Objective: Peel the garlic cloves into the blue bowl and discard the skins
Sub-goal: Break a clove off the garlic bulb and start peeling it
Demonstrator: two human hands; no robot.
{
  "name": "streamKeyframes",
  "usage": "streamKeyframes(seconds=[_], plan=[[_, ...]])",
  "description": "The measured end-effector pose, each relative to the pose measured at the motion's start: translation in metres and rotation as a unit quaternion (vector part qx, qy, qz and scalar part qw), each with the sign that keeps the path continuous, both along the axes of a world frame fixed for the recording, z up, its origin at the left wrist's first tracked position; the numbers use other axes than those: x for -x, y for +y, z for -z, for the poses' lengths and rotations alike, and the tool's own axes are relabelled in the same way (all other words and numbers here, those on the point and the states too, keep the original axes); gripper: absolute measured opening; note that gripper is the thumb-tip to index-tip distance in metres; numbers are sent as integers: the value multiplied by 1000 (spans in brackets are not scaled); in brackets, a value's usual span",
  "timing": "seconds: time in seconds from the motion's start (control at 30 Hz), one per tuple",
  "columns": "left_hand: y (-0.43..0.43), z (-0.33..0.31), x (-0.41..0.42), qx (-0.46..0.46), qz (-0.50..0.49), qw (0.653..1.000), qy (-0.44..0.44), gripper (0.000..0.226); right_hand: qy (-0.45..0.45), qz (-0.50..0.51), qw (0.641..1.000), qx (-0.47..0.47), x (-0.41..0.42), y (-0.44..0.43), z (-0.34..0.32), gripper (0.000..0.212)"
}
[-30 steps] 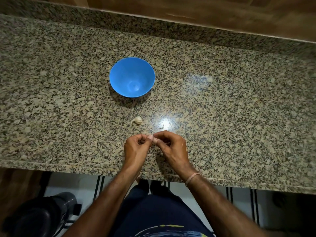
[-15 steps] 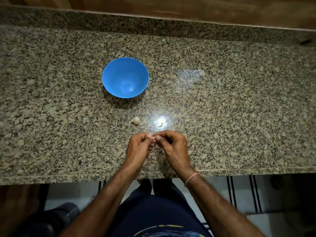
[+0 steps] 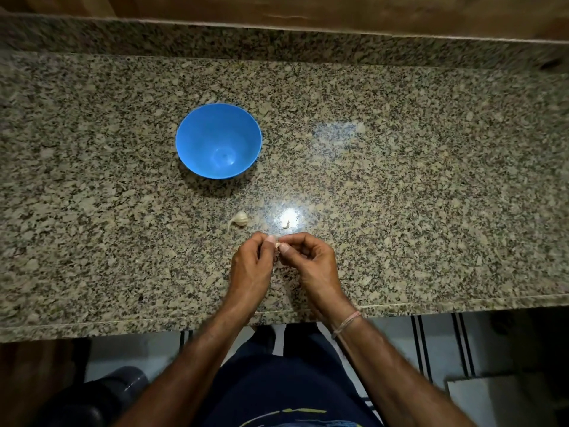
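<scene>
I have both hands together over the near part of the counter [image 3: 400,211], and the clove [image 3: 278,245] sits between them: my left hand [image 3: 251,266] pinches one side with thumb and curled fingers, and my right hand [image 3: 311,263] pinches the other, thumbnail set against it. Only a pale sliver of it shows between the thumbs, so I cannot tell how much skin is left on it. I judge it a very light, firm little thing, with a papery skin that is dry and brittle and tears in flakes. Bared, the flesh will likely be slick and a bit sticky, so it could squirt out of a hard pinch. The best hold, I think, is on the fat middle with one hand while the other nail lifts the skin at the tip or root end. A loose clove [image 3: 240,218], with its skin and a thin tail on, lies on the counter just beyond my left hand. A small scrap [image 3: 285,224], which I take for skin, lies just beyond my right, in the glare. The bowl [image 3: 197,140] stands upright farther back and left, well apart from my hands, and I see nothing in it, so no peeled clove has gone in.
</scene>
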State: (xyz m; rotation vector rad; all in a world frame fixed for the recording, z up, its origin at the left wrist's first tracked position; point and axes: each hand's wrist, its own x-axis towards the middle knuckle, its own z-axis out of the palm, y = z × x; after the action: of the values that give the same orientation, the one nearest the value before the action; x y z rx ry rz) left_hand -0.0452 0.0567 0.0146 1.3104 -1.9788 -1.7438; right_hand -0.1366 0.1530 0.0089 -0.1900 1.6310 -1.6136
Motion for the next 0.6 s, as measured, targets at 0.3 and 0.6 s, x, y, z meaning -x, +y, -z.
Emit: streamKeyframes(seconds=[0.3,0.6], plan=[[-1,4,9,-85,-55,995,8,17,-41,14,999,-21,18,-1,-3,10],[8,3,9,-44,-93,994,29,9,-22,12,999,-33,21,-2,-6,11]])
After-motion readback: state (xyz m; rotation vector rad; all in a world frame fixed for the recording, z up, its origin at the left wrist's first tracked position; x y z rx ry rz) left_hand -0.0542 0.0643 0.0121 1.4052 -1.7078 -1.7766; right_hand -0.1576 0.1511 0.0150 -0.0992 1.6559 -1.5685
